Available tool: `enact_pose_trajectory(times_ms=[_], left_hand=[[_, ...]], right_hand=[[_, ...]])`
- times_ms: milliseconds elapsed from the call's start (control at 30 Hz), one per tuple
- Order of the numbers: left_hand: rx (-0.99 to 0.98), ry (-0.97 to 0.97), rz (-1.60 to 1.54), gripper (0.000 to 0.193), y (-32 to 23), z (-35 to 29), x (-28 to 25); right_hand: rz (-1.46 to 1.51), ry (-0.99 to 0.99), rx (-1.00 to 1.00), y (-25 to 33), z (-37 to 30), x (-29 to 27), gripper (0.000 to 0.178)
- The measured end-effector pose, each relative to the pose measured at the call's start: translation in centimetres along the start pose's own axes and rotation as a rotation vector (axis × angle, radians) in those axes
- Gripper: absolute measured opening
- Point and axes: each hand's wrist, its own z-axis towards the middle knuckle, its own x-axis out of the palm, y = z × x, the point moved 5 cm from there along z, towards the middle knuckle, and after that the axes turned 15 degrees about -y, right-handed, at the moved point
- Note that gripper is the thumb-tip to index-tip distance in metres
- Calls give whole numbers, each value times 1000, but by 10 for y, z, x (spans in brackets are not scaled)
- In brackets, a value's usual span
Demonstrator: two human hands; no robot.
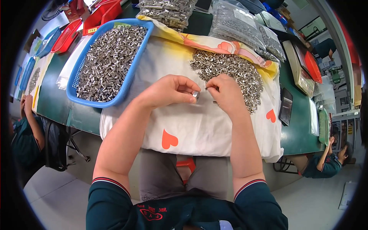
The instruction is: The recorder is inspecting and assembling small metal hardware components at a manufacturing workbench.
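The dark green shirt (pixel 184 211) of the person is nearest. The left hand (pixel 170 91) holds a shiny metal piece (pixel 196 94) between thumb and fingers, above the white cloth (pixel 203 132). The right hand (pixel 227 92) is pinched narrow, seemingly on a small dark piece (pixel 206 88), at the left edge of the pile of metal pieces (pixel 251 82). A weak pinch could let the shiny metal piece slip, because it looks smooth. The pile lies loose, so a careless right wrist could scatter it.
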Motion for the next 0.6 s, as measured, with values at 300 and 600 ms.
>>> enact_pose_trajectory(times_ms=[300, 600], left_hand=[[0, -55, -98, 29, 2, 3, -5], [48, -126, -164, 30, 3, 7, -10]], right_hand=[[-89, -47, -112, 20, 1, 4, 6], [523, 22, 220, 24, -3, 0, 8]])
